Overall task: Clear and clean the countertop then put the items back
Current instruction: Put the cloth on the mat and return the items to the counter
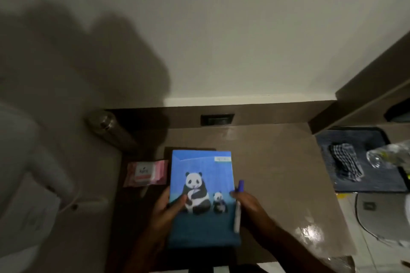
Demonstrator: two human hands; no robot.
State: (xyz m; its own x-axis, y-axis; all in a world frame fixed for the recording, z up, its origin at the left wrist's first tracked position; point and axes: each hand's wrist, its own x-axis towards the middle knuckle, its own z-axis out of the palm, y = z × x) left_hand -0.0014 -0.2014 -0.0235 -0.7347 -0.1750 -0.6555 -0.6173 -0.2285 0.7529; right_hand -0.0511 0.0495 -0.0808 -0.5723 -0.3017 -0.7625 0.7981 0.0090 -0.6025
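A blue notebook (pixel 202 186) with two pandas on its cover is held over the brown countertop (pixel 277 173). My left hand (pixel 165 210) grips its left edge, thumb on the cover. My right hand (pixel 249 204) touches the notebook's right edge and holds a blue-capped pen (pixel 238 206) upright alongside it. A pink wet-wipes pack (pixel 145 173) lies on the counter just left of the notebook. A steel bottle (pixel 106 128) stands in shadow at the back left.
A dark socket plate (pixel 217 119) sits in the back panel. To the right, a dark blue mat (pixel 355 162) holds a checked cloth (pixel 346 163) and clear plastic (pixel 386 157). White objects lie blurred at left.
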